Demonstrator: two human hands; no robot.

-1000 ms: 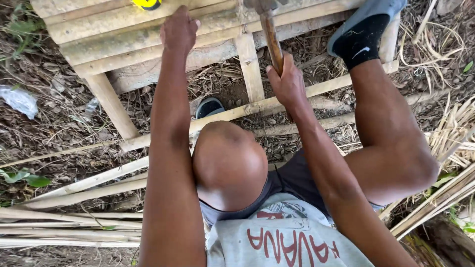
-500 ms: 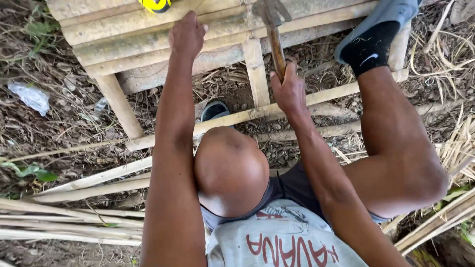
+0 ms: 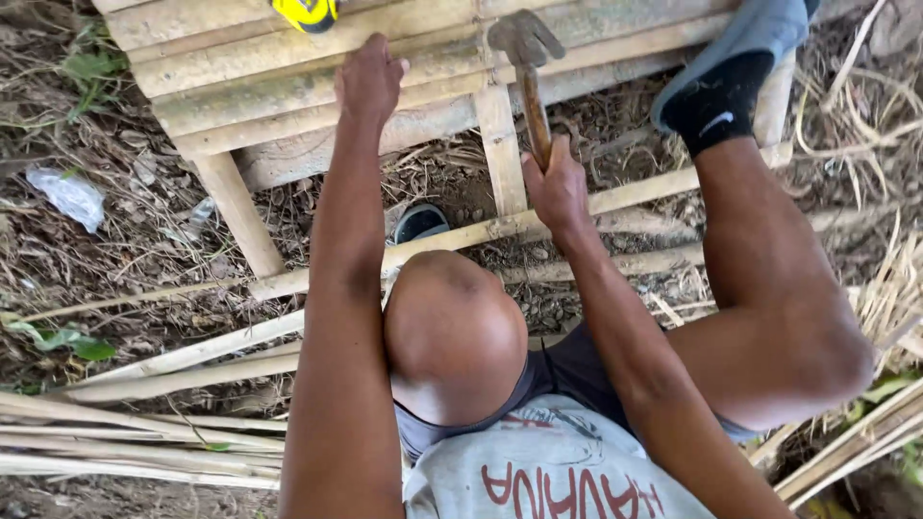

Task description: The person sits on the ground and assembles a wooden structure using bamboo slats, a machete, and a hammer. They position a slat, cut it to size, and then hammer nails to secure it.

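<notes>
The person's right hand (image 3: 556,187), just right of the frame's centre in its upper half, is wrapped tight around the lower end of a brown wooden-handled hammer with a dull grey metal head (image 3: 527,72). The handle runs up and slightly left from the fist, and the head sits at the top centre of the frame, over the pale weathered slatted wooden bench frame (image 3: 279,91) that spans the upper part of the picture. Whether the head touches the slats or hangs just above them cannot be told.

The left hand (image 3: 368,79), upper centre-left, lies palm down on the same slats with its fingers curled loosely; it grips nothing, only presses on the wood. Just above and left of it, cut by the top edge, is a yellow and black rounded object (image 3: 306,12), resting on the slats.

At the upper right a foot in a blue slipper and black sock (image 3: 733,72) is planted against the bench's end, the bent leg running down the right side. A bare knee fills the centre, below both forearms. A second dark shoe toe (image 3: 420,222) shows under the frame. Long split bamboo strips (image 3: 144,413) lie at lower left on dry leaf-strewn ground, and a crumpled clear plastic scrap (image 3: 69,195) lies at the left edge.
</notes>
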